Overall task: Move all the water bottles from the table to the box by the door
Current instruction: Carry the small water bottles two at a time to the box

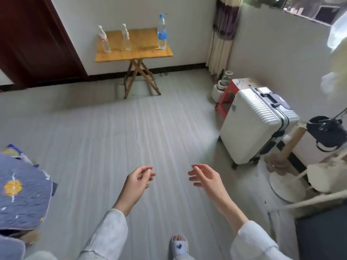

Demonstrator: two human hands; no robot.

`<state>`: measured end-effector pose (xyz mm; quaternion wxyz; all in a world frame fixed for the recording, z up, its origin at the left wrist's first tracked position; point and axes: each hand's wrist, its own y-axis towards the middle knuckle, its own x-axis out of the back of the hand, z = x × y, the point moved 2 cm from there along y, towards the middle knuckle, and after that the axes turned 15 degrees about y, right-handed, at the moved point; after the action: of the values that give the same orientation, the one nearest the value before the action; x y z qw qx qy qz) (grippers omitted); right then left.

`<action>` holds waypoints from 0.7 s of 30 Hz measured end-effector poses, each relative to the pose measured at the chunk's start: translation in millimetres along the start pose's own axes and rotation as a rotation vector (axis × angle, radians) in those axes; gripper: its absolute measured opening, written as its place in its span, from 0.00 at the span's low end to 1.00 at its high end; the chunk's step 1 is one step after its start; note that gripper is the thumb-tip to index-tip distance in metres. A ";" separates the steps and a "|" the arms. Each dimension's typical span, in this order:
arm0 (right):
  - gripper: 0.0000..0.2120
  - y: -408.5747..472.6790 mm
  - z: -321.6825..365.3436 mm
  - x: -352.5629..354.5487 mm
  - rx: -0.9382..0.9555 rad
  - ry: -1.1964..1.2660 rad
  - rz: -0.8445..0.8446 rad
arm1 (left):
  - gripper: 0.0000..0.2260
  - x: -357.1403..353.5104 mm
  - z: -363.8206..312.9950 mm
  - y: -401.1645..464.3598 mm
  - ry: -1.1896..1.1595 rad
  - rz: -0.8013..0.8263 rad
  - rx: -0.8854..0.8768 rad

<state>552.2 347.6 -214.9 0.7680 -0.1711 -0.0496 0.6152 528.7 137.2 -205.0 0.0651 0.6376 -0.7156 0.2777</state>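
Three water bottles stand upright on a small wooden folding table (139, 53) against the far wall. Two are small and clear with red-and-white labels: one at the left (104, 39), one in the middle (126, 37). The third is a taller bottle with a blue label (162, 32), at the table's right edge. My left hand (138, 182) and my right hand (204, 177) hang in front of me over the floor, far short of the table, fingers loosely curled and holding nothing. A dark red door (35, 42) is left of the table. No box is in view.
A white suitcase (257, 124) stands at the right, with a red stool (228, 94) and small jars behind it. A fan base (287, 184), a black bag (328, 132) and a chair lie at the far right. A blue quilt (22, 192) is at the left. Grey floor lies between me and the table.
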 end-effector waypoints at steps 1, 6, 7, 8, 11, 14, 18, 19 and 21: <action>0.07 21.6 10.1 -6.3 0.007 -0.006 0.022 | 0.08 6.0 -7.1 17.1 -0.009 -0.024 -0.002; 0.06 118.0 49.1 -44.0 0.002 -0.037 0.134 | 0.07 34.3 -28.1 89.2 -0.060 -0.115 0.026; 0.05 135.6 53.7 -53.4 -0.003 -0.038 0.160 | 0.07 40.4 -29.6 102.9 -0.074 -0.134 0.037; 0.05 153.2 57.8 -63.3 -0.010 -0.037 0.185 | 0.07 46.7 -30.5 117.1 -0.088 -0.155 0.047; 0.05 206.5 66.5 -93.0 -0.036 -0.042 0.229 | 0.08 65.7 -30.0 164.1 -0.121 -0.213 0.083; 0.06 261.6 71.9 -121.6 -0.049 -0.057 0.251 | 0.08 86.0 -27.4 219.1 -0.136 -0.241 0.107; 0.10 344.0 87.6 -164.1 -0.044 -0.081 0.252 | 0.07 119.3 -26.0 306.5 -0.135 -0.249 0.100; 0.09 365.6 95.2 -177.1 -0.038 -0.078 0.248 | 0.07 130.7 -27.7 330.2 -0.136 -0.247 0.094; 0.09 406.1 112.7 -205.1 -0.024 -0.076 0.254 | 0.08 156.3 -33.8 377.5 -0.145 -0.251 0.085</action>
<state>94.2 247.9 -213.3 0.6795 -0.1618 -0.0639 0.7127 133.9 28.8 -225.4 0.0207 0.7425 -0.6208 0.2507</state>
